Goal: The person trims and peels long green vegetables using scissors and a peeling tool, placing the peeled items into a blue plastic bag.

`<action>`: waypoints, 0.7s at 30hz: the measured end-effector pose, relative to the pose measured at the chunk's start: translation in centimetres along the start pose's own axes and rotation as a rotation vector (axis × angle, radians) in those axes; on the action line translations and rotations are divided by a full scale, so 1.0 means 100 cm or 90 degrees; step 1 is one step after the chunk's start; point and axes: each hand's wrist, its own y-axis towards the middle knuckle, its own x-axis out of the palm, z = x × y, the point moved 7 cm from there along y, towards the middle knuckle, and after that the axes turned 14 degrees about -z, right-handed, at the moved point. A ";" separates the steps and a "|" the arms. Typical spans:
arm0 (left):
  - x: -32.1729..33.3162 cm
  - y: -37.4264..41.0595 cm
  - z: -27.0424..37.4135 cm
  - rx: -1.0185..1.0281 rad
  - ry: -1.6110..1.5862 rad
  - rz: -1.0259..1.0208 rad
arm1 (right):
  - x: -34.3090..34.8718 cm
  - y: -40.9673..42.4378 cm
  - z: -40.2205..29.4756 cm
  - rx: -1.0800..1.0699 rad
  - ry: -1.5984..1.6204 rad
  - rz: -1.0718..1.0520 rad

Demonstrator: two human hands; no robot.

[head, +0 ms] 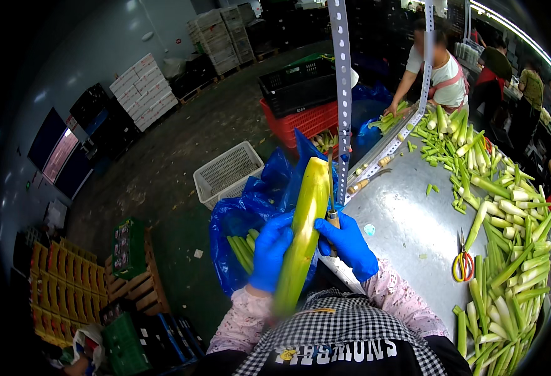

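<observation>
My blue-gloved left hand [271, 251] is wrapped around a thick, pale-green vegetable stalk [307, 221], held upright close to my apron. In my right hand [348, 242], also gloved in blue, is a knife [332, 217] with a wooden handle. Its narrow blade points away from me, just beside the stalk's cut top end. The right thumb touches the stalk's side. Below my hands, a blue plastic bag [226, 221] hangs open with several green stalks [242, 251] inside.
The metal table [397, 207] carries a long heap of stalks [515, 244], scissors [462, 265] and a wooden-handled hooked knife [364, 182]. A perforated metal post [342, 94] rises ahead. Left stands a white crate [228, 171]; beyond are red crates [299, 122]. A co-worker [444, 80] handles stalks opposite.
</observation>
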 end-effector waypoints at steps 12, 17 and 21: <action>0.025 -0.004 0.011 0.071 0.512 0.003 | 0.002 -0.006 -0.015 -0.162 -0.112 0.065; 0.038 -0.005 0.017 0.155 0.579 -0.004 | -0.002 -0.009 -0.009 -0.170 -0.105 0.077; 0.035 -0.001 0.010 0.043 0.471 -0.006 | -0.012 -0.007 -0.003 -0.108 -0.073 0.080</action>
